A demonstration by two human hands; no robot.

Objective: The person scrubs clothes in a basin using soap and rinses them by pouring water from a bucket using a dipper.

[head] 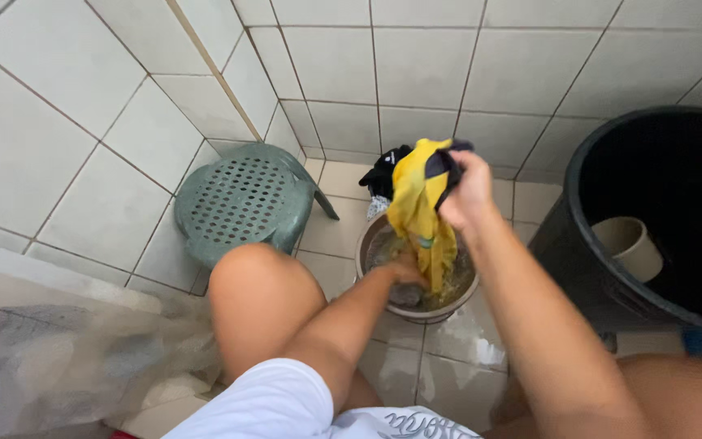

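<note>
Right hand (pixel 466 195) is gripping the yellow wet garment (pixel 418 213) with closed fingers, lifting it so it is draining into the round grey wash basin (pixel 365 244); left hand (pixel 406 268) is holding its lower end, finger state unclear

Both arms bare to the top of view, no sleeves, no watch, bands or rings visible on left hand (pixel 406 268) or right hand (pixel 466 195). Legs bare at the knees. White shorts (pixel 262 405); below them, a white garment hem (pixel 404 424) with dark cursive lettering, partly cut off by the frame edge.
</note>
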